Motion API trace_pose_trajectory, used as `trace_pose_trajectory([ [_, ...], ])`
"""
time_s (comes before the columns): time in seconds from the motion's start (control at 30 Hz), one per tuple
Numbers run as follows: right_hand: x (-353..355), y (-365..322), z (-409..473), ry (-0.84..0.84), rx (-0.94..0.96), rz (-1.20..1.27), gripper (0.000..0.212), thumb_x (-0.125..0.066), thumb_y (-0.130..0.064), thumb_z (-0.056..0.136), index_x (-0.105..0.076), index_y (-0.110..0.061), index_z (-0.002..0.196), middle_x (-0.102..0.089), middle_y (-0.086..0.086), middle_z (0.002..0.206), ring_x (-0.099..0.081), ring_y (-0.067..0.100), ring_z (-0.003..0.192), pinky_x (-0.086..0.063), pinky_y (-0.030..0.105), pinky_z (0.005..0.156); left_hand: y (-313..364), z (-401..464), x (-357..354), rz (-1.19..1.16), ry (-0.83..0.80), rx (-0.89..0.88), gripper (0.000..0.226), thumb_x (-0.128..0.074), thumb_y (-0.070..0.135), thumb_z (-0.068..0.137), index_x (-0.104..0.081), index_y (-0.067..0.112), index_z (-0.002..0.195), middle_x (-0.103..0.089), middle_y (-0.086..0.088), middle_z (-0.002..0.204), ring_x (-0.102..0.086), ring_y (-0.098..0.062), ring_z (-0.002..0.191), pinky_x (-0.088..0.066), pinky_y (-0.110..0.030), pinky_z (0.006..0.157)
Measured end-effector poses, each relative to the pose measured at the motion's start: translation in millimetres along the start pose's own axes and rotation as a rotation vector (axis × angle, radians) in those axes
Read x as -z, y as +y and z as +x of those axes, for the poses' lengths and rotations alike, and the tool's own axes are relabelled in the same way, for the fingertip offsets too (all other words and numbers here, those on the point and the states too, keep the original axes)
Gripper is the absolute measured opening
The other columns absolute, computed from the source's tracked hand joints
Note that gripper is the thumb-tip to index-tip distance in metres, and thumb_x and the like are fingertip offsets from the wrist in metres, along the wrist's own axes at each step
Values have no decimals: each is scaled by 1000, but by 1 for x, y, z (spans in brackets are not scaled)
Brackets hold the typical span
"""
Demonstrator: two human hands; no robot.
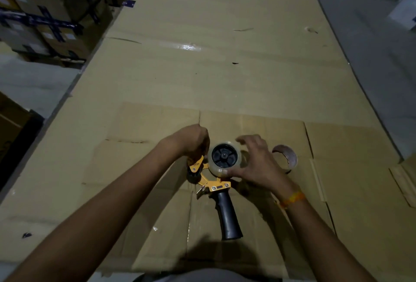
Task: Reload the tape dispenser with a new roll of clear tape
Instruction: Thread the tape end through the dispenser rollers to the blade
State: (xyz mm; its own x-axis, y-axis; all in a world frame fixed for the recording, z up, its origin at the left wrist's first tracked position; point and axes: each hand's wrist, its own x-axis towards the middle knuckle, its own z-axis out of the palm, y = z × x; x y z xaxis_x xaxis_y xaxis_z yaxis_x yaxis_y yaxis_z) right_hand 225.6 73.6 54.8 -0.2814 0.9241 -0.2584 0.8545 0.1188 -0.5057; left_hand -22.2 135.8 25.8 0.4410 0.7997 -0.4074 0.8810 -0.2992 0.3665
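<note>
Cardboard surface [225, 74] | left hand [193, 138] clenched on dispenser [213, 182] front | right hand [254, 160] fingers spread around roll [225, 157]

arms: both bare, no sleeves | R wrist: thin orange-yellow thread band [292, 199], frayed end on inner side | L wrist: bare | fingers: no rings or gloves visible | torso: grey garment edge at bottom
</note>
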Motion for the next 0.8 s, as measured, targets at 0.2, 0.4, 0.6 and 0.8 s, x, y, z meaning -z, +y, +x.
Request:
trace_pose_trajectory([
  [0.2, -16, -11, 41, -126, 323, -149, 99, -82, -74, 66, -50, -26, 146, -53, -2, 143, -45, 17, 134, -53, 40, 105, -7, 0, 4, -12, -60, -43, 9, -78, 7, 95, -85, 11, 99, -83, -8, 107, -77, -24, 104, -63, -44, 98],
  [0.4, -31, -35, 60, -115, 404, -252, 61, -76, -63, 76, -62, -21, 118, -61, 0, 111, -54, 22, 108, -43, 34, 80, -16, 0, 12, -69, -124, -60, 19, -79, 2, 92, -87, 16, 103, -83, -6, 109, -75, -24, 105, -61, -43, 99],
  [0.6, -50, -49, 65, -26, 288, -159, 47, -81, -60, 78, -71, -21, 103, -61, -1, 101, -56, 24, 100, -43, 34, 75, -19, 1, 16, -115, -159, 3, 20, -82, 8, 92, -88, 19, 108, -84, 0, 108, -69, -12, 97, -60, -37, 98],
  [0.8, -56, -49, 63, -2, 273, -42, 37, -81, -61, 74, -77, -28, 90, -70, -5, 103, -57, 22, 103, -50, 42, 88, -41, -8, 12, -387, -181, 25, 16, -87, 17, 90, -88, 13, 106, -86, -5, 108, -78, -22, 111, -60, -36, 103],
])
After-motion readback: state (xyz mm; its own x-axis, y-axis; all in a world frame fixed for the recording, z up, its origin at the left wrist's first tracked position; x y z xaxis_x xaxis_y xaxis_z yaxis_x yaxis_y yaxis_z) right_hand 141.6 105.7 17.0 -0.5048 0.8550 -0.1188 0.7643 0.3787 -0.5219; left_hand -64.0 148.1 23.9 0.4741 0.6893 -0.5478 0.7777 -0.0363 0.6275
